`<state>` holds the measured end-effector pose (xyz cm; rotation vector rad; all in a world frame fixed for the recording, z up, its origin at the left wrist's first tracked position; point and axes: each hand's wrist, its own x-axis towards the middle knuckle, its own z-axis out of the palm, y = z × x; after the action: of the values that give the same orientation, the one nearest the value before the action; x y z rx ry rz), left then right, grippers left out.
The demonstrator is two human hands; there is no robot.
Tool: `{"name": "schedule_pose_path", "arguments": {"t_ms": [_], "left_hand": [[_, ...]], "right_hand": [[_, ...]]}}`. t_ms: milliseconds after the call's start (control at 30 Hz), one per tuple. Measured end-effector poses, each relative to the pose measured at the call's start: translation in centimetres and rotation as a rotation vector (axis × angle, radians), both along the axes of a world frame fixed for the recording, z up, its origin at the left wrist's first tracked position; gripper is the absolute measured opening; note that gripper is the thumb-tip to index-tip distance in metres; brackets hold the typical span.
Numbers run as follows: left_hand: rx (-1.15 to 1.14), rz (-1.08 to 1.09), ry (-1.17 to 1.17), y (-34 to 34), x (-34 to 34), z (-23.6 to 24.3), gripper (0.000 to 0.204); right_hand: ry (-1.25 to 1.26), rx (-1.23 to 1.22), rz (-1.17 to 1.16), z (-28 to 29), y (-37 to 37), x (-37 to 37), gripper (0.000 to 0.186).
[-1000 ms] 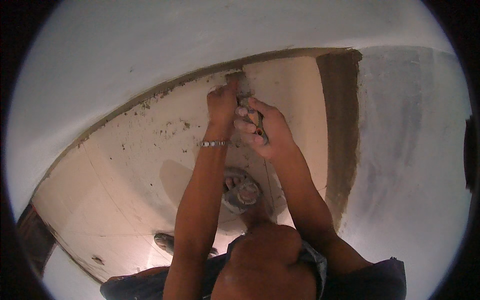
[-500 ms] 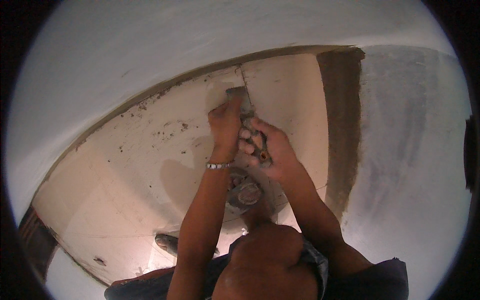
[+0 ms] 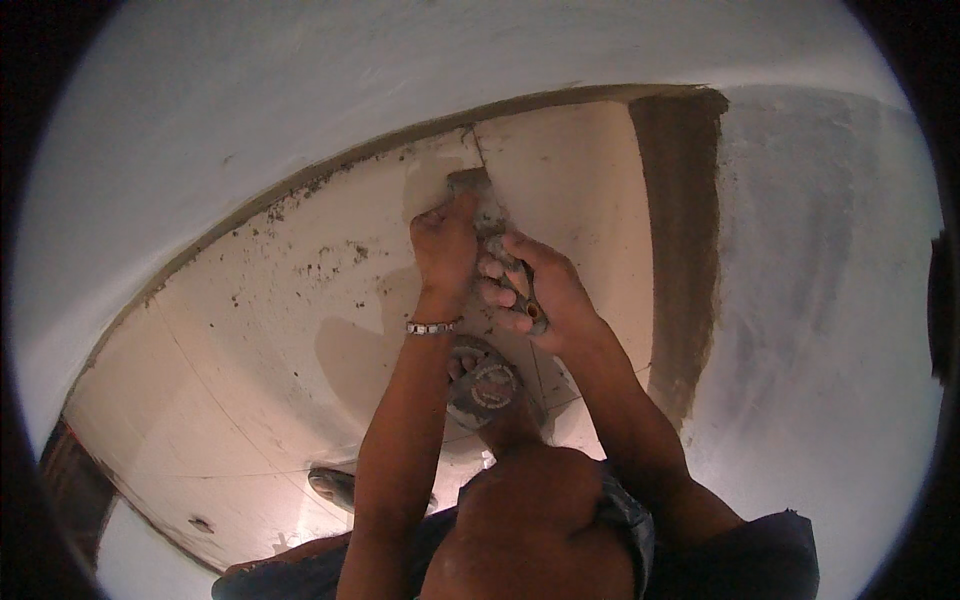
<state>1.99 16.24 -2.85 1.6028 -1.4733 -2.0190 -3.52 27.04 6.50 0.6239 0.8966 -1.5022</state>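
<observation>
A dirty putty knife [image 3: 490, 215] slants over the pale tiled floor, its wide blade end toward the far wall. Around its handle, which has a hole near the end, curl the fingers of my right hand [image 3: 545, 290], thumb along the top. My left hand [image 3: 442, 240], with a light link bracelet at the wrist, is closed against the blade, its fingers pressed to the metal. Part of the blade is hidden behind them. Whether the blade's edge touches the floor I cannot tell.
Dark crumbs [image 3: 340, 255] are scattered on the floor left of my hands. A white wall [image 3: 330, 80] curves along the far side; a brown bare strip [image 3: 685, 240] borders the right wall [image 3: 800, 280]. Below my hands is my sandalled foot [image 3: 485, 390]; other footwear [image 3: 330, 487] shows at lower left.
The view has shifted slightly. My hands and the putty knife sit a little farther up and left in the picture, with the same hold.
</observation>
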Motion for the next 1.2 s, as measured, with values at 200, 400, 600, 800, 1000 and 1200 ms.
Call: {"name": "schedule_pose_path", "arguments": {"t_ms": [200, 400, 600, 800, 1000, 1200], "left_hand": [[-0.012, -0.024, -0.019, -2.3, -1.9, 1.2, 0.029], [-0.470, -0.362, -0.105, -3.9, -1.6, -1.1, 0.024], [0.192, 0.068, 0.073, -3.0, -2.7, 1.6, 0.033], [0.189, 0.017, -0.099, -4.0, -3.3, 3.3, 0.035], [0.041, 0.057, 0.148, -2.5, -2.5, -0.7, 0.035], [-0.286, -0.139, 0.148, -2.2, -2.1, -2.8, 0.032]], "right_hand": [[0.066, -0.004, -0.020, -0.4, -2.5, -0.9, 0.014], [0.101, 0.042, 0.054, 0.1, -3.7, -1.7, 0.014], [0.108, 0.095, 0.069, 0.4, -4.2, -2.8, 0.014], [0.124, 0.091, 0.042, 0.6, -4.9, -2.8, 0.011], [0.126, 0.071, 0.053, -0.2, -3.6, -2.2, 0.011], [0.207, 0.190, 0.115, 1.5, -4.5, -2.6, 0.013]]}}
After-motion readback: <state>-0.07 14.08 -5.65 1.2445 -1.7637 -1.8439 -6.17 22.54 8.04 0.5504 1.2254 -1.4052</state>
